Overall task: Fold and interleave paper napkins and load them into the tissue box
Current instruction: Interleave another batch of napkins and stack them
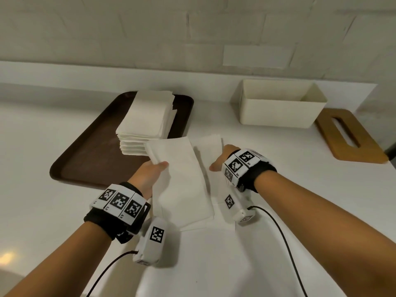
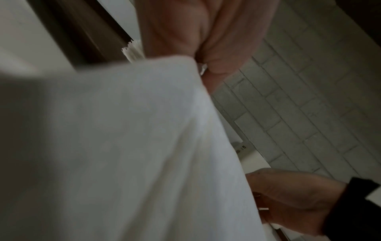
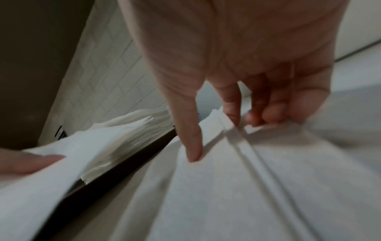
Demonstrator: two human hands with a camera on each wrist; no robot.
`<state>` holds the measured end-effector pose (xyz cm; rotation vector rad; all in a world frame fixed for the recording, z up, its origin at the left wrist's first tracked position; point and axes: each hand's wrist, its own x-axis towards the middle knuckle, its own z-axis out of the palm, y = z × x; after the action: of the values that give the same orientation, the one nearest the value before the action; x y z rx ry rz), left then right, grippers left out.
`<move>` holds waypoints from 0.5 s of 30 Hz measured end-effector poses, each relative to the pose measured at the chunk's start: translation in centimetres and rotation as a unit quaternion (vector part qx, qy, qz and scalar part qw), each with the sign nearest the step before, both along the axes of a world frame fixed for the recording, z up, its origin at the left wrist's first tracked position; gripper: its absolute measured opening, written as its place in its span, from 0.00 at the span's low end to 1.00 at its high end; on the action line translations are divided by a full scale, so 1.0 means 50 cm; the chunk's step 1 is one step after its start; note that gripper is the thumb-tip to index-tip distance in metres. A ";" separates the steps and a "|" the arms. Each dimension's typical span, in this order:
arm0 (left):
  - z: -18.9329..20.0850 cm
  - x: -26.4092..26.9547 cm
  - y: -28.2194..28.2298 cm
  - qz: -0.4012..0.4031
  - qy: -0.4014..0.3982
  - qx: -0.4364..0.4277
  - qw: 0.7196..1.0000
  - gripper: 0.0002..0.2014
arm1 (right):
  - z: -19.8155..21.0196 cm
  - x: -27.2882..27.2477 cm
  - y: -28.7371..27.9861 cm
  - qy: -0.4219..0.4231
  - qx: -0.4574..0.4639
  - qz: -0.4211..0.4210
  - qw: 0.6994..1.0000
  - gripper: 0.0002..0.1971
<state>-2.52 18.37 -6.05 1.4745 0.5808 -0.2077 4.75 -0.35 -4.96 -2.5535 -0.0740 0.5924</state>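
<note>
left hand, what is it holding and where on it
The left hand pinches a folded napkin at its far left corner, thumb on top, the sheet raised over the napkins on the counter.

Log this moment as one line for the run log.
left hand: holds napkin | right hand: fingers on napkins on counter | stack: on tray | box: open, lid beside it

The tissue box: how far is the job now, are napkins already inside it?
Done: the wooden lid is off and lies beside the tissue box, which looks empty. In hand: the left hand holds a folded napkin, and the right hand presses the napkins on the counter. Left: the stack on the brown tray remains to fold, and the box to load.
</note>
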 end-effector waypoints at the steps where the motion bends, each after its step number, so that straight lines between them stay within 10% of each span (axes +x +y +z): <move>1: -0.003 0.000 0.001 0.000 0.001 -0.003 1.000 0.17 | -0.007 0.003 0.003 -0.004 0.009 -0.017 1.000 0.20; 7: -0.012 0.011 -0.006 0.005 0.024 -0.026 0.999 0.17 | 0.007 0.033 -0.030 -0.025 0.100 -0.076 0.992 0.09; 15: -0.001 0.038 -0.056 0.002 0.026 -0.035 0.999 0.18 | 0.112 0.023 -0.092 -0.066 0.435 -0.145 0.886 0.05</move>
<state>-0.64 15.58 -6.10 1.4041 0.6126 -0.2626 5.90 -4.94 0.65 -1.6706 0.0003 0.1857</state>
